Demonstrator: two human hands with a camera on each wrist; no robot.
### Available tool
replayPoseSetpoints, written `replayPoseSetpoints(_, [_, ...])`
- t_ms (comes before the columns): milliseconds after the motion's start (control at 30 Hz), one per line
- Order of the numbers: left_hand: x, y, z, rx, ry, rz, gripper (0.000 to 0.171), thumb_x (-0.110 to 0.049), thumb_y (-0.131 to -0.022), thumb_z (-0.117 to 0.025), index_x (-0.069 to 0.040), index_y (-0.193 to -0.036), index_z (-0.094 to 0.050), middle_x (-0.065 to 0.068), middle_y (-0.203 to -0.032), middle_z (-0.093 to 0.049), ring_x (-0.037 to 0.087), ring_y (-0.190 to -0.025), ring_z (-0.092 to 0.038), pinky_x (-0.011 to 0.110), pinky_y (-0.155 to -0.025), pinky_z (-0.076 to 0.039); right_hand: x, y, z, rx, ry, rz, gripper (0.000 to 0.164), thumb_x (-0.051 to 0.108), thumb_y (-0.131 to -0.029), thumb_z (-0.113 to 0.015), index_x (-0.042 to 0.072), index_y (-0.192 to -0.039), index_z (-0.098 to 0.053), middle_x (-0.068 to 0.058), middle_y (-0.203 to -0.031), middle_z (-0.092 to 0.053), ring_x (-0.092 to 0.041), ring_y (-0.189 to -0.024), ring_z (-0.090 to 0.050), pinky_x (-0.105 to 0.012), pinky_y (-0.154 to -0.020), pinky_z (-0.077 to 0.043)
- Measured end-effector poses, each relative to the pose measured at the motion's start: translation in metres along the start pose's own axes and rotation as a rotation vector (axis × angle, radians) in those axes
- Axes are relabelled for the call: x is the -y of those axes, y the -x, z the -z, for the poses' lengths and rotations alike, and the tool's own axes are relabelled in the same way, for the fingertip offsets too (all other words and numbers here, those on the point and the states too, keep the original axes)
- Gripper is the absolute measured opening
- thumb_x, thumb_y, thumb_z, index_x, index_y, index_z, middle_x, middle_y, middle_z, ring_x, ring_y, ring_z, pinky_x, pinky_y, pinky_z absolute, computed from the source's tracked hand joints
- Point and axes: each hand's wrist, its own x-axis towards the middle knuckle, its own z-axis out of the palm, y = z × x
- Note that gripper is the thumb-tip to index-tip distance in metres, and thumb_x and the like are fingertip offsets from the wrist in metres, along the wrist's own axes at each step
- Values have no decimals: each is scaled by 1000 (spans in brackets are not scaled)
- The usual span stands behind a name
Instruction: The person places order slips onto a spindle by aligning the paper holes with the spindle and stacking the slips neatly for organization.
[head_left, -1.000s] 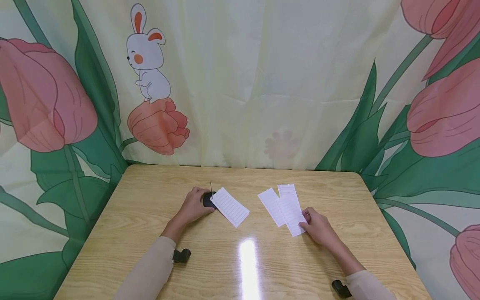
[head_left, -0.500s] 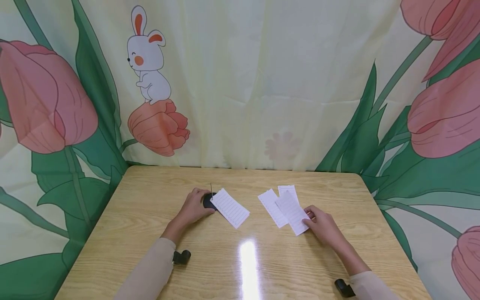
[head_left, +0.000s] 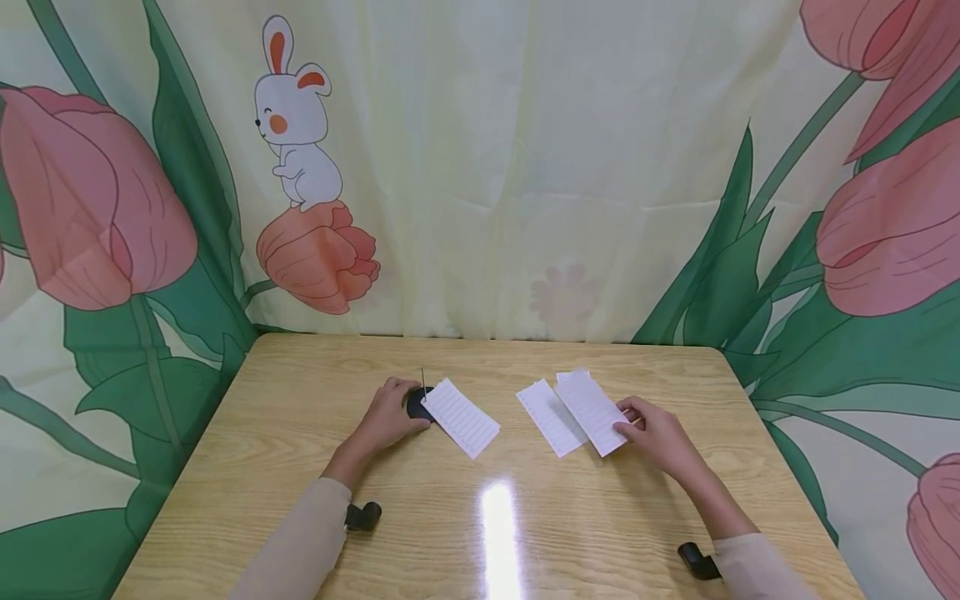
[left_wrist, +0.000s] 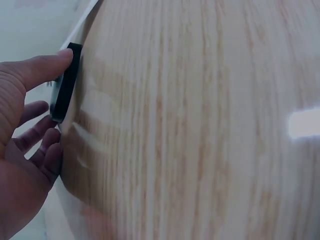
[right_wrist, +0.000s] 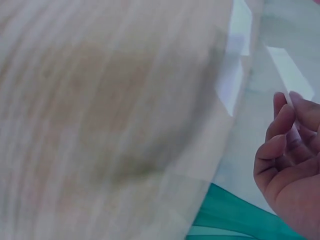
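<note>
My left hand [head_left: 393, 411] grips the round black base [head_left: 417, 406] of a bill spike; in the left wrist view the thumb lies on top of the base [left_wrist: 66, 85] with fingers at its side. A thin metal spike [head_left: 423, 381] stands up from it. One lined paper slip [head_left: 461, 418] lies against the spike, its corner at the pin, slanting right. My right hand [head_left: 658, 433] pinches another lined slip [head_left: 592, 414] by its lower right corner, lifted over the table [right_wrist: 290, 72]. Under it lie a slip [head_left: 551, 419] and, mostly hidden, one more [head_left: 563, 377].
The wooden table [head_left: 285, 433] reaches back to a curtain [head_left: 465, 208] printed with tulips and a rabbit. A bright light reflection [head_left: 500, 533] shows near the front middle. Black wrist cameras [head_left: 363, 517] sit at both sleeves.
My right hand has drawn the top slip off the others, turned it and raised it, moving a little right and away from me. The left hand has stayed on the base.
</note>
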Motion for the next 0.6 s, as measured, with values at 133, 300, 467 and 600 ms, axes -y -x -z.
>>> replayPoseSetpoints(133, [-3, 2, 3, 12, 42, 18, 76, -21, -82, -89, -6, -147, -53, 19, -141, -50, 38, -132, -48, 56, -111, -41, 3, -4, 8, -5, -1, 47, 25, 7, -95, -73, -1, -119, -66, -10, -98, -70, -17, -81, -62, -23, -64, -51])
replayPoseSetpoints(300, [-5, 2, 10, 16, 55, 10, 77, -24, -84, -86, -7, -150, -50, 18, -138, -51, 35, -123, -53, 53, -104, -46, 10, -9, 16, 1, -24, 99, 25, 8, -95, -73, 0, -118, -67, -9, -98, -72, -17, -83, -62, -22, -66, -52])
replayPoseSetpoints(467, [-10, 0, 24, -5, 71, -19, 75, -26, -88, -83, -7, -152, -47, 16, -134, -54, 33, -113, -55, 47, -90, -51, 18, -14, 23, -6, -15, 163, 24, 8, -94, -74, 2, -116, -68, -7, -95, -72, -15, -82, -62, -22, -68, -52])
replayPoseSetpoints(600, [-18, 0, 37, -19, 79, -32, 74, -30, -91, -80, -8, -153, -46, 16, -135, -56, 32, -113, -55, 43, -85, -50, 26, -18, 29, -10, -21, 185, 24, 8, -94, -74, 2, -116, -69, -8, -96, -72, -15, -82, -62, -23, -68, -52])
